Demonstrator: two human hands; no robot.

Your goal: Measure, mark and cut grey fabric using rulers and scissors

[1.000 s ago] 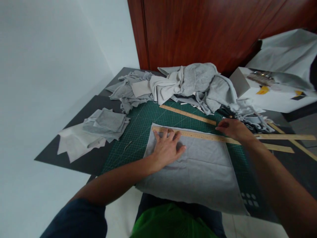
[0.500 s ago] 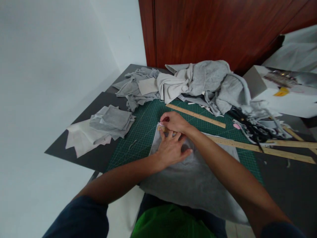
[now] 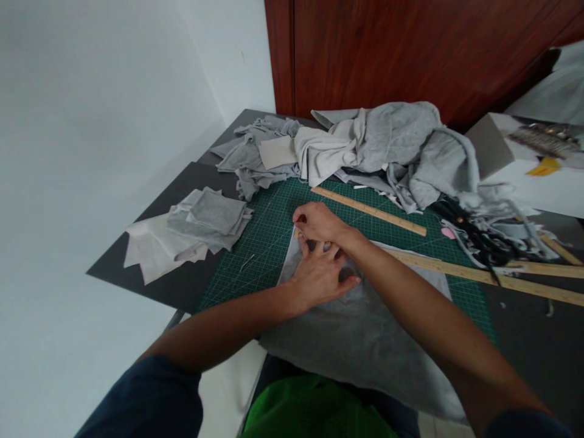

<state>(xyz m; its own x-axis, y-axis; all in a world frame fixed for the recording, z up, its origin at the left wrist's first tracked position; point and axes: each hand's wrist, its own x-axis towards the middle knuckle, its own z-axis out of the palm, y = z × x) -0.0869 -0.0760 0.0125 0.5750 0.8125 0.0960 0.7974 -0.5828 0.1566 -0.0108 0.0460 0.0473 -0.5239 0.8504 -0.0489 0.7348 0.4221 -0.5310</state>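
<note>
Grey fabric (image 3: 365, 353) lies flat over the green cutting mat (image 3: 269, 243) and hangs over the table's front edge. A long wooden ruler (image 3: 438, 263) runs across the fabric near its far edge. My left hand (image 3: 319, 277) is spread open, its fingertips pressing on the ruler's left part. Just beyond it, my right hand (image 3: 318, 220) crosses over with finger and thumb pinched at the fabric's far left corner, by the ruler's end. Whatever the pinch holds is too small or hidden to make out.
A shorter wooden ruler (image 3: 369, 210) lies farther back on the mat. Behind it are heaped grey cloths (image 3: 392, 137); folded pieces (image 3: 216, 210) sit at left. Black-handled scissors (image 3: 483, 240) rest among scraps at right, near a white box (image 3: 493, 146). A thread (image 3: 247, 263) lies on the mat.
The view has shifted slightly, so most things appear a little farther right. My right fingers now cover more of the ruler's left end; my left hand stays pressed on the ruler.
</note>
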